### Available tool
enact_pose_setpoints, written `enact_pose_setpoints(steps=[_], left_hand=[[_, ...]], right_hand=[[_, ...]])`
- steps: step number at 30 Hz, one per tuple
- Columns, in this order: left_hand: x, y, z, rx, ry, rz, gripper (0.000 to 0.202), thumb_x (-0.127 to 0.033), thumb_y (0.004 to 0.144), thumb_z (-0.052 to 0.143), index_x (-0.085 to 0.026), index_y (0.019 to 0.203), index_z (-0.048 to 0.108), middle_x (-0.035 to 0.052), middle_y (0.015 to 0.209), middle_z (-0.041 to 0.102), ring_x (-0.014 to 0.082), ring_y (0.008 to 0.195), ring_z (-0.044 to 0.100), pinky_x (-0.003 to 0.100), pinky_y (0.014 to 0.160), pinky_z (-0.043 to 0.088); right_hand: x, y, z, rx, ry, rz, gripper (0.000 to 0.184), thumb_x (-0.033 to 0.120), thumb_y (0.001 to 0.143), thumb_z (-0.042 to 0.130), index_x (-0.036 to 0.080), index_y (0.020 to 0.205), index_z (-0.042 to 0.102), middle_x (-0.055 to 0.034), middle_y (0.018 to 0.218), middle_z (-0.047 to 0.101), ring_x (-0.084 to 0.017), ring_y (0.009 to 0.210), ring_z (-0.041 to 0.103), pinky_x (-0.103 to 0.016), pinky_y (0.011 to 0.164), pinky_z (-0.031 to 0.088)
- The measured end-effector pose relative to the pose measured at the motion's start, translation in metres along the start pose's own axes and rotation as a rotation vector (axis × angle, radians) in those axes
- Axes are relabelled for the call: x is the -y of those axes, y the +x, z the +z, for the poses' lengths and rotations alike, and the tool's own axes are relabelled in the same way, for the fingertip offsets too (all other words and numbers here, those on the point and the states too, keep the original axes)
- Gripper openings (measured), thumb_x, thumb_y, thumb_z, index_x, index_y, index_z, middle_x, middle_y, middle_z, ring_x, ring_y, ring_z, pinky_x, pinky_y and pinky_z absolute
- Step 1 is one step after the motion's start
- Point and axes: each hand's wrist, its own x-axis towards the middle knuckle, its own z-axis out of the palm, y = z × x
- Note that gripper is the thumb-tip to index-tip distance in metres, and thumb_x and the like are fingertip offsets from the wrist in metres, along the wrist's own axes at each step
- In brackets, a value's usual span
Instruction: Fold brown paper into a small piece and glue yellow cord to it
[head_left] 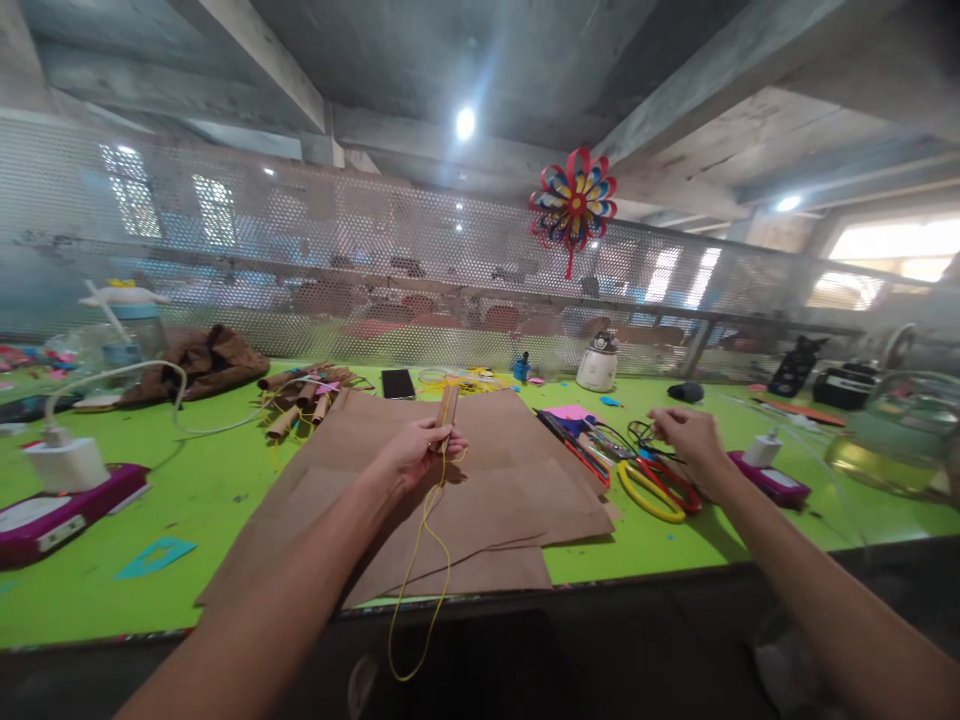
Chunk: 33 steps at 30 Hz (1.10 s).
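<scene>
My left hand [424, 450] is closed around a rolled brown paper tube [448, 403], held upright above the brown paper sheets [480, 520]. A yellow string [420, 550] runs along the tube and hangs in a long loop past the table's front edge. To the right, my right hand [686, 437] has its fingers pinched together beside thin black cords. What it grips, if anything, is too small to make out. Just below that hand lie scissors [651, 490] with yellow and red handles. Several brown paper rolls [304, 405] with yellow string lie left of the sheets.
A purple power strip [75, 510] with a white charger stands at left, another power strip [772, 480] at right. A black phone [397, 384] and a white figure-shaped container [598, 362] sit at the back. A glass jug [907, 430] of yellow liquid is far right.
</scene>
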Motion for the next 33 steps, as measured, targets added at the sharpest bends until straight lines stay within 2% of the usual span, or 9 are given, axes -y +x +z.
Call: enact_pose_setpoints(steps=[4,9,17,25,33], left_hand=[[0.0,0.0,-0.001,0.001,-0.009,0.0,0.008,-0.003,0.079,0.051,-0.008,0.08,0.057,0.0076,0.072,0.063,0.012,0.063,0.063,0.023,0.064,0.051],[0.001,0.0,-0.001,0.016,-0.027,-0.006,0.008,-0.002,0.079,0.051,-0.008,0.078,0.056,0.0068,0.071,0.063,0.0111,0.062,0.062,0.023,0.063,0.051],[0.003,0.001,-0.001,0.018,-0.058,-0.011,0.007,-0.003,0.079,0.051,-0.007,0.08,0.056,0.008,0.069,0.062,0.0127,0.062,0.063,0.024,0.063,0.051],[0.005,-0.001,0.0,0.017,-0.072,-0.017,0.006,-0.002,0.079,0.051,-0.006,0.082,0.055,0.0092,0.07,0.062,0.0135,0.064,0.063,0.026,0.064,0.051],[0.003,0.001,0.0,0.035,-0.028,-0.021,0.006,-0.003,0.079,0.051,-0.008,0.079,0.056,0.0074,0.071,0.062,0.0129,0.063,0.063,0.024,0.065,0.051]], right_hand=[[0.005,-0.005,0.008,0.027,0.008,0.01,0.032,0.043,0.068,0.054,0.014,0.059,0.064,-0.0051,0.052,0.061,-0.016,0.049,0.055,-0.025,0.047,0.043],[0.007,-0.005,0.018,0.039,0.071,0.029,0.03,0.043,0.065,0.057,0.014,0.062,0.066,-0.0048,0.051,0.062,-0.015,0.046,0.054,-0.026,0.046,0.043],[0.014,-0.005,0.021,0.073,0.039,0.039,0.031,0.042,0.065,0.056,0.013,0.063,0.066,-0.004,0.05,0.061,-0.015,0.046,0.053,-0.025,0.046,0.042],[0.01,-0.006,0.03,0.075,0.03,0.023,0.032,0.044,0.064,0.057,0.014,0.059,0.066,-0.0044,0.049,0.061,-0.015,0.043,0.052,-0.025,0.043,0.041],[0.01,-0.004,0.026,0.085,0.026,-0.018,0.035,0.046,0.066,0.054,0.013,0.06,0.065,-0.0048,0.05,0.061,-0.014,0.045,0.052,-0.024,0.045,0.041]])
